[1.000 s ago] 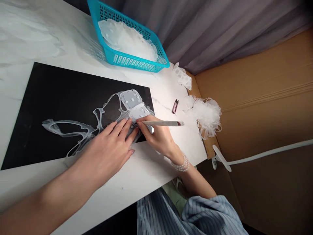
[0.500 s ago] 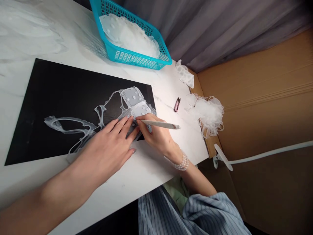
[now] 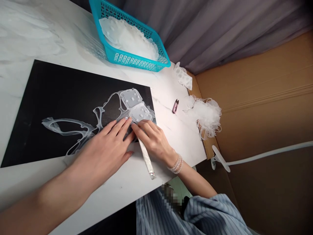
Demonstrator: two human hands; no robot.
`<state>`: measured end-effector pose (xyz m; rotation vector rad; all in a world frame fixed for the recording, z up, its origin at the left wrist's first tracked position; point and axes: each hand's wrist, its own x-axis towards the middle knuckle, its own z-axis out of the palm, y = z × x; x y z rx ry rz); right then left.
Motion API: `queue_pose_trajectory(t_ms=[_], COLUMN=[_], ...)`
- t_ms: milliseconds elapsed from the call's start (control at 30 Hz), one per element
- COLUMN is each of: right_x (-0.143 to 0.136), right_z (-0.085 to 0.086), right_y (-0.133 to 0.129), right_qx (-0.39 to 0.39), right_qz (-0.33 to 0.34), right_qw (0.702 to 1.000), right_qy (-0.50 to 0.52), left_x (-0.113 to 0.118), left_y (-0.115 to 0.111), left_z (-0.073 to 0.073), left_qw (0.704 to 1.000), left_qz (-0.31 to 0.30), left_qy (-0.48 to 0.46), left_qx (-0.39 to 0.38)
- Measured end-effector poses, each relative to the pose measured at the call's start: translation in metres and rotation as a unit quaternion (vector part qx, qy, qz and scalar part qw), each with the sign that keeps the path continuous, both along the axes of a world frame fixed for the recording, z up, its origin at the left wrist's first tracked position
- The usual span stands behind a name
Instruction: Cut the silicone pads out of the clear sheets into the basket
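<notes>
A translucent, rubbery-looking moulded piece (image 3: 131, 98) lies on a black mat (image 3: 66, 88); it has two pale panels with small raised bumps and thin looping strips trailing left. My left hand (image 3: 107, 143) rests flat across it, fingers stretched out, fingertips at the lower panel's edge. Close beside those fingertips, my right hand (image 3: 154, 138) grips a slim tool with a white-wrapped handle (image 3: 146, 160). The handle slants down towards the table's near edge. Its working tip is hidden by my fingers, so its exact kind cannot be made out.
A turquoise basket (image 3: 137, 64) at the back holds a heap of translucent pieces. Small pink thread snips (image 3: 175, 106) lie right of the mat. Translucent scraps (image 3: 207, 114) pile by the cardboard wall (image 3: 256, 85). A white clip (image 3: 217, 158) with a pale arm is at the right.
The tool in my right hand has swung from pointing right to pointing down towards the table's near edge. My left hand stays pressed on the moulded piece.
</notes>
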<state>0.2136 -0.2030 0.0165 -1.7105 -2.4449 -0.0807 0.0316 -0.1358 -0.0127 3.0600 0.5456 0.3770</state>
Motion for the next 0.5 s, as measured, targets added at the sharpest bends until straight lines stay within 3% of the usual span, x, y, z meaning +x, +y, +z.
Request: queue_pose_trajectory(t_ms=[300, 433, 500], right_x=[-0.008, 0.004, 0.028], right_z=[0.003, 0.005, 0.005], right_y=[0.007, 0.008, 0.013], right_qx=[-0.066, -0.069, -0.032], right_qz=[-0.019, -0.031, -0.093], right_qw=[0.998, 0.986, 0.958], right_qy=[0.003, 0.148, 0.269], left_x=[0.001, 0.000, 0.000], left_y=[-0.002, -0.004, -0.004], left_z=[-0.004, -0.010, -0.014], left_qw=[1.000, 1.000, 0.999], left_qz=[0.009, 0.010, 0.009], left_qy=[0.003, -0.006, -0.014], left_qx=[-0.006, -0.028, -0.038])
